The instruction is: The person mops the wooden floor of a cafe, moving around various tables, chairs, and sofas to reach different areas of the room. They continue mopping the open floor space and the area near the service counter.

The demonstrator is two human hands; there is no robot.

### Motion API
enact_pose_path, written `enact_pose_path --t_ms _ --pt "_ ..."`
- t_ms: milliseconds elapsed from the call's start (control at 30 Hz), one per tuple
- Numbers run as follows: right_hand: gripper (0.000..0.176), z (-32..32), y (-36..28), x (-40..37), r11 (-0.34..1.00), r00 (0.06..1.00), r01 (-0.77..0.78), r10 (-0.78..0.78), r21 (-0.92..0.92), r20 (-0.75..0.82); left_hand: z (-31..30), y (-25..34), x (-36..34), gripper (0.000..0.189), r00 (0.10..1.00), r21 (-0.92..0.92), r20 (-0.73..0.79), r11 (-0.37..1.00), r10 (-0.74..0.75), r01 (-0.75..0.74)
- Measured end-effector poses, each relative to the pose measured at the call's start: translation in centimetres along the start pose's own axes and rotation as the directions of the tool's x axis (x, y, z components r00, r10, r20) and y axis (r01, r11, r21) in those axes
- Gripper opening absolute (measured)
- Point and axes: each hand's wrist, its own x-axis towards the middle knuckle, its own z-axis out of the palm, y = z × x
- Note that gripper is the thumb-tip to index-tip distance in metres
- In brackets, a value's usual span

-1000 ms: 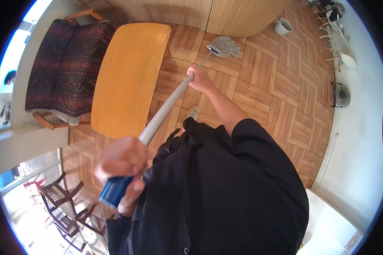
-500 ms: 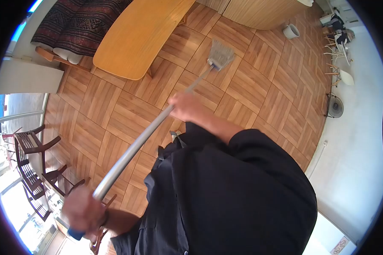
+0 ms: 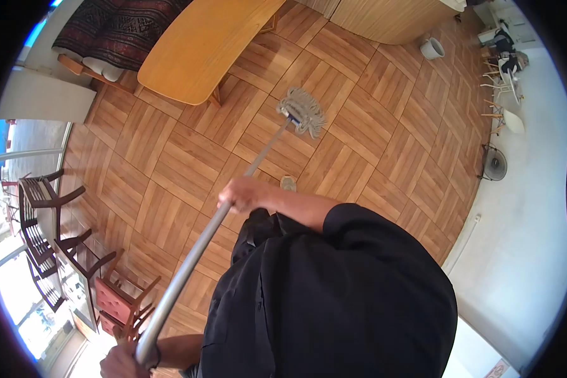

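Observation:
A mop with a long grey metal handle [image 3: 194, 257] runs diagonally across the head view. Its grey string head [image 3: 304, 112] rests spread out on the wood-patterned floor [image 3: 365, 138]. My right hand [image 3: 244, 194] is closed around the middle of the handle. Low at the left, my left hand [image 3: 127, 360] grips the upper end of the handle, partly cut off by the lower edge of the view. One shoe [image 3: 288, 183] shows beyond my dark clothing.
A wooden table [image 3: 201, 47] stands ahead on the left, beside a bench with a patterned cover [image 3: 116, 31]. Dark wooden chairs [image 3: 50, 198] and a red-cushioned chair [image 3: 116, 299] line the left. A white bucket [image 3: 432, 49], a fan [image 3: 494, 162] and a white chair [image 3: 512, 121] are at right.
The mop head has come back towards me and to the left, its strings now fanned out. Both hands have moved down and nearer my body, still holding the handle.

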Motion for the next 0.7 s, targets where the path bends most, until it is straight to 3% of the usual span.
enact_pose_path --t_ms 33,100,133,200,267,333,400,533,667,700 --pt "0.008 -1.6 1.7 -0.9 1.000 0.998 0.011 -0.011 -0.002 -0.067 1.1 -2.5 0.8 0.026 0.995 0.066 -0.096 0.998 0.017 -0.011" --pt "0.012 -7.0 4.3 -3.2 0.968 0.980 -0.196 0.188 -0.159 -0.067 3.5 -8.3 2.0 0.025 0.951 0.220 -0.298 0.975 0.080 -0.013" --pt "0.016 -9.5 6.5 -4.5 0.952 0.961 -0.270 0.257 -0.147 -0.102 4.7 -11.5 2.6 0.025 0.920 0.292 -0.377 0.956 0.105 0.010" --pt "0.012 -14.9 8.8 -7.6 0.890 0.889 -0.424 0.373 -0.170 -0.265 7.2 -17.7 3.6 0.027 0.878 0.343 -0.471 0.934 0.081 0.098" --pt "0.011 -19.3 12.5 -10.5 0.695 0.803 -0.596 0.499 -0.403 -0.327 9.5 -22.9 3.4 0.031 0.859 0.307 -0.511 0.929 -0.022 0.207" --pt "0.017 -21.7 13.4 -12.9 0.564 0.728 -0.685 0.527 -0.460 -0.439 11.0 -26.8 2.3 0.022 0.840 0.153 -0.494 0.929 -0.224 0.338" --pt "0.020 -21.5 12.9 -14.3 0.569 0.716 -0.694 0.482 -0.441 -0.506 11.6 -29.3 0.7 0.018 0.803 0.080 -0.456 0.881 -0.384 0.467" --pt "0.018 -17.0 12.8 -14.8 0.625 0.701 -0.692 0.462 -0.362 -0.543 12.6 -29.2 -4.0 0.018 0.719 0.039 -0.407 0.776 -0.563 0.630" --pt "0.014 -9.9 13.6 -13.2 0.760 0.764 -0.527 0.227 -0.381 -0.604 10.9 -22.3 -7.0 0.016 0.752 0.161 -0.286 0.744 -0.594 0.648" --pt "0.013 -7.7 12.5 -11.8 0.788 0.779 -0.472 0.162 -0.396 -0.605 10.0 -20.3 -8.1 0.015 0.766 0.189 -0.348 0.760 -0.541 0.622"
